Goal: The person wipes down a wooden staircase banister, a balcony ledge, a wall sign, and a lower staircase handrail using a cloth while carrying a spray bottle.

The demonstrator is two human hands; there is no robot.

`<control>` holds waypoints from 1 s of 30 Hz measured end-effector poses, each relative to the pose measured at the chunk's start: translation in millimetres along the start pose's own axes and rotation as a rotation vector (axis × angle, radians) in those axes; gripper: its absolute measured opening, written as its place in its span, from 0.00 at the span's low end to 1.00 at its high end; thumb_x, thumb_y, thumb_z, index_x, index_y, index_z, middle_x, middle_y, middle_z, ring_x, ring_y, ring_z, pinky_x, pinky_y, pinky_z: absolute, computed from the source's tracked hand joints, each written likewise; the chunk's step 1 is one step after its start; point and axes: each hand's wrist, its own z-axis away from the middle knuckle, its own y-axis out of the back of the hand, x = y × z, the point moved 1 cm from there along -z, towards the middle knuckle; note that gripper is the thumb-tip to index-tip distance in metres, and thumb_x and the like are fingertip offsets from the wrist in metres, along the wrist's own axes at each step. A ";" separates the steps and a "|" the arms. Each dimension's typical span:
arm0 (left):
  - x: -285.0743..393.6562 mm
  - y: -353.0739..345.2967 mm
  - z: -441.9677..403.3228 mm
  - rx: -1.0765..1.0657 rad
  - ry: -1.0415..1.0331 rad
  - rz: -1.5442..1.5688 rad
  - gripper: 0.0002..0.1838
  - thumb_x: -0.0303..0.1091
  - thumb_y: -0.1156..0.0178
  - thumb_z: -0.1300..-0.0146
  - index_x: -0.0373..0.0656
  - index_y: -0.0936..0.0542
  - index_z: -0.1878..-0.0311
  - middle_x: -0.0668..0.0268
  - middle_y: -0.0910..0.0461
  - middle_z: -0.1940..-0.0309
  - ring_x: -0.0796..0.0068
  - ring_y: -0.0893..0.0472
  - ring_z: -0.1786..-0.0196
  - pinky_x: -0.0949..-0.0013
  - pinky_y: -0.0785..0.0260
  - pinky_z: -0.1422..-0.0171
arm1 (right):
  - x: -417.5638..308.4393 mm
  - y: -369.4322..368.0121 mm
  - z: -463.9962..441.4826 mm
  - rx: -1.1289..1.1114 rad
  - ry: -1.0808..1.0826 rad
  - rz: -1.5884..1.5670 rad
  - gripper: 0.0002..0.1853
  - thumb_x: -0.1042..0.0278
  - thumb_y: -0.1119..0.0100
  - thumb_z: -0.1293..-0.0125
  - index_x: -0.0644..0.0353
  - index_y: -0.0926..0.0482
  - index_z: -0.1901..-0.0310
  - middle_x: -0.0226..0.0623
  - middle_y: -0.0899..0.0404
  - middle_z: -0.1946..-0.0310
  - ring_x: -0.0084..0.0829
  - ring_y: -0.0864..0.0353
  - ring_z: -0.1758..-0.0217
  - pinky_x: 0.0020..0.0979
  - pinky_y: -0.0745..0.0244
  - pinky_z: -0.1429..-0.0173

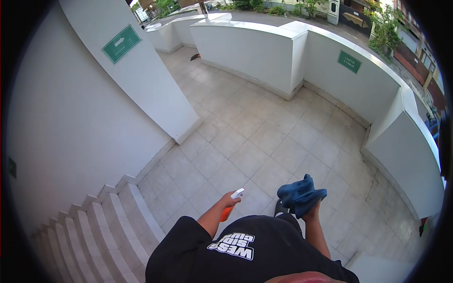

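Note:
My left hand [229, 200] is closed round the neck of a spray bottle [226, 214] with an orange body and a white trigger head. The bottle hangs beside my body, tilted, and my forearm hides part of it. In my right hand [312, 211] is a blue cloth [300, 194], bunched up and drooping over the fingers. The cloth covers most of that hand and hangs above my shoe [280, 206]. Neither hand touches a wall or the floor.
Pale floor tiles [245, 123] spread ahead of me. Steps [111, 214] lie at my left, beside a white pillar [137, 70] with a green arrow sign [121, 44]. Low white walls [245, 54] border the landing, one bearing a green sign [349, 62]. A small dark and red object [195, 57] lies at the far wall.

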 end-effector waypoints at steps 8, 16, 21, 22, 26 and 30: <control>4.3 -19.9 -3.9 0.198 0.227 0.004 0.24 0.42 0.33 0.48 0.49 0.18 0.46 0.59 0.15 0.53 0.65 0.17 0.50 0.63 0.27 0.41 | -126.6 -8.6 -136.1 -0.262 -0.133 0.236 0.45 0.23 0.49 0.40 0.49 0.36 0.31 0.36 0.24 0.51 0.35 0.21 0.57 0.38 0.21 0.63; -15.7 -33.8 -9.0 0.188 0.467 0.107 0.25 0.45 0.32 0.49 0.50 0.17 0.47 0.60 0.15 0.54 0.65 0.17 0.50 0.62 0.27 0.42 | -206.8 -71.8 -227.1 -0.352 0.158 0.544 0.36 0.46 0.48 0.27 0.61 0.41 0.27 0.38 0.22 0.50 0.34 0.21 0.49 0.38 0.27 0.39; -21.1 -11.1 -68.5 0.112 0.522 0.130 0.25 0.45 0.31 0.50 0.50 0.17 0.47 0.60 0.15 0.54 0.65 0.17 0.49 0.61 0.27 0.42 | -223.5 -102.1 -288.3 -0.216 0.313 0.103 0.46 0.25 0.58 0.33 0.61 0.33 0.30 0.41 0.21 0.47 0.38 0.21 0.43 0.42 0.27 0.35; -21.8 -3.1 -88.7 0.115 0.509 0.124 0.25 0.46 0.30 0.50 0.50 0.17 0.47 0.61 0.15 0.54 0.65 0.17 0.49 0.61 0.27 0.42 | -219.6 -85.6 -314.8 -0.118 0.285 0.189 0.52 0.17 0.67 0.38 0.61 0.28 0.34 0.43 0.19 0.52 0.41 0.19 0.47 0.45 0.24 0.39; -1.2 42.2 -185.5 0.099 0.449 0.025 0.25 0.45 0.30 0.50 0.50 0.17 0.47 0.61 0.15 0.53 0.65 0.17 0.48 0.61 0.27 0.41 | -211.3 -105.8 -373.9 -0.483 0.254 0.256 0.48 0.22 0.68 0.33 0.64 0.25 0.38 0.47 0.20 0.61 0.44 0.20 0.60 0.42 0.21 0.48; 64.2 105.4 -306.7 0.071 0.292 0.016 0.24 0.43 0.31 0.47 0.49 0.18 0.46 0.63 0.15 0.53 0.68 0.17 0.49 0.63 0.27 0.41 | -206.1 -52.1 -434.6 -0.202 0.291 0.219 0.45 0.25 0.60 0.33 0.64 0.25 0.38 0.43 0.21 0.49 0.40 0.24 0.54 0.40 0.25 0.46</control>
